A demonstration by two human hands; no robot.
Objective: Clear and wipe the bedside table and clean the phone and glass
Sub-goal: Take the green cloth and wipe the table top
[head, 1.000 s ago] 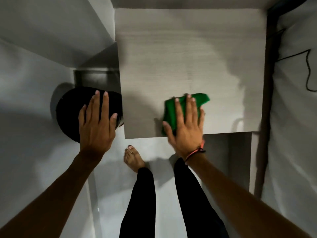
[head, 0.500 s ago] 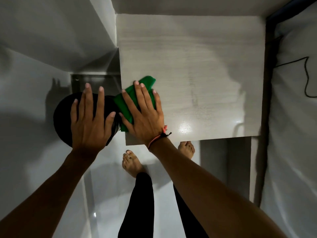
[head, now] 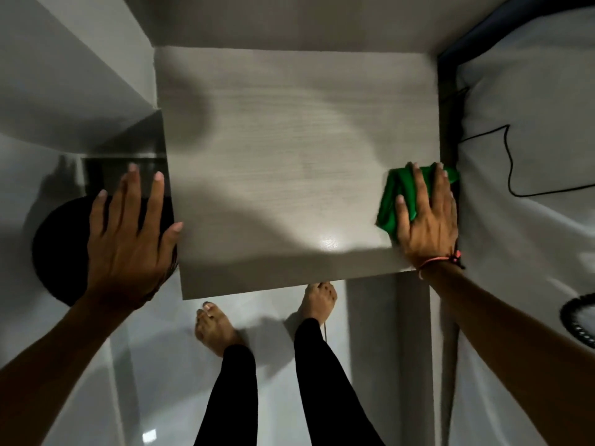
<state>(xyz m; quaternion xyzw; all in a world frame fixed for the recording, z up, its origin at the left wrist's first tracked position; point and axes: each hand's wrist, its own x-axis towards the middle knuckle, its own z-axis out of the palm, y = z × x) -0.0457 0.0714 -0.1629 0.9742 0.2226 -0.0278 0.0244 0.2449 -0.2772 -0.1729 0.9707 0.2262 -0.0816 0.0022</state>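
A square desk point(head: 289, 175) with a pale wood-grain top stands in a corner of white walls, seen from straight above; a bright glare spot sits near its front edge and soft shadows lie across it. Below it is a glossy light floor point(head: 154, 381), where the person's two bare feet and black-clad legs stand just in front of the desk. To the right is a bed with a white sheet point(head: 531, 91), a thin black cable point(head: 508, 175) looping over it, and a dark ribbed object partly cut off at the right edge of the view. To the left of the desk, lower down, sits a round black object point(head: 58, 246); what it is cannot be told. The green cloth point(head: 394, 201) is bunched into folds at the desk's right edge, near the front corner, with one tip poking past the edge toward the bed. The right hand point(head: 426, 220) lies flat on top of it, fingers stretched and pressing it against the desk; a red-and-black thread band circles that wrist. The left hand point(head: 132, 239) is spread open with nothing in it, hanging over the round black object just beside the desk's left edge, its thumb tip reaching the edge, well apart from the cloth.
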